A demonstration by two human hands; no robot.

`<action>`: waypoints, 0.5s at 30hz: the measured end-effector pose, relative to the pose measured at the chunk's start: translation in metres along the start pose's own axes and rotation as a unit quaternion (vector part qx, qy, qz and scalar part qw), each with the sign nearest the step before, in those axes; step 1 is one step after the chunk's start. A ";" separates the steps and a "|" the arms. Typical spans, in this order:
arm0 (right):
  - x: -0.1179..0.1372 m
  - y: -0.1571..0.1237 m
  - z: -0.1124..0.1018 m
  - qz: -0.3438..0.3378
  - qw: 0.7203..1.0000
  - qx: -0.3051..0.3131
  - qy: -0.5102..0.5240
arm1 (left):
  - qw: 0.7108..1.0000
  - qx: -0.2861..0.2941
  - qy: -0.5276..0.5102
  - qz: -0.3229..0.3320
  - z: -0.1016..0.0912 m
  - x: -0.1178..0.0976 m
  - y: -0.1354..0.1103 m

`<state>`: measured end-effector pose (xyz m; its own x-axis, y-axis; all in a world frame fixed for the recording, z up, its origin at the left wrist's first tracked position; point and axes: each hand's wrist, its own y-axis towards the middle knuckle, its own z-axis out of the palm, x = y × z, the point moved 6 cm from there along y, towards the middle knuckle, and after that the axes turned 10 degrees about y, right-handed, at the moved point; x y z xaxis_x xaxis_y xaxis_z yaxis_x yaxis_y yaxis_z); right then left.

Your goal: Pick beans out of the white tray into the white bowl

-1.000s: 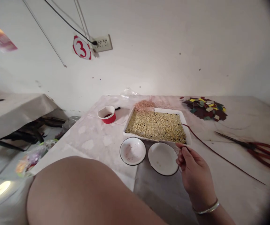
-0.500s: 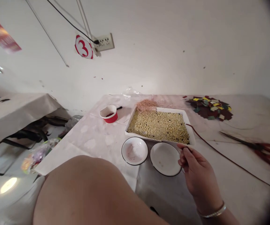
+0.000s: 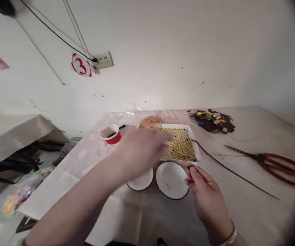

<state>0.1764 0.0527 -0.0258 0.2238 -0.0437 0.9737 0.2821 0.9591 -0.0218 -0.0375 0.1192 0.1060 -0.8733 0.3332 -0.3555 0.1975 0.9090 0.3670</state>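
Observation:
My left hand is smeared by motion over the left part of a white tray; its fingers cannot be made out. Small pale yellow beads with scattered dark ones cover the tray's bottom. In front of the tray stand two white dishes with dark rims. The left dish is partly hidden by my left arm, and the right dish holds a few tiny pieces. My right hand is closed in a pinch at the right dish's edge; what its fingertips hold is too small to name.
Scissors and a thin dark red cord lie at the right. Behind them is a heap of coloured scraps. A red-and-white paper cup stands left of the tray, and pinkish threads lie at its back corner.
My left arm has swung forward, bringing the left hand from out of sight to over the tray. My right hand keeps its pinch beside the right dish. The view has shifted slightly.

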 end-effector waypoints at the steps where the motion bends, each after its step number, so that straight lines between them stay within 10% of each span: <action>1: -0.003 0.000 0.001 0.009 1.000 0.005 -0.001 | 0.998 0.052 0.034 0.010 0.008 0.001 0.007; 7: -0.014 0.002 0.012 0.065 0.997 0.048 -0.011 | 0.946 0.256 0.196 0.033 0.069 0.027 0.033; 15: -0.014 0.001 0.015 0.089 0.995 0.046 -0.009 | 0.893 0.357 0.270 0.034 0.122 0.028 0.026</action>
<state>0.1596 0.0582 -0.0356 0.2454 0.1338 0.9601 0.1528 0.9727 -0.1746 -0.0028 0.1825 0.0002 -0.8976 0.4006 0.1838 0.3245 0.8829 -0.3395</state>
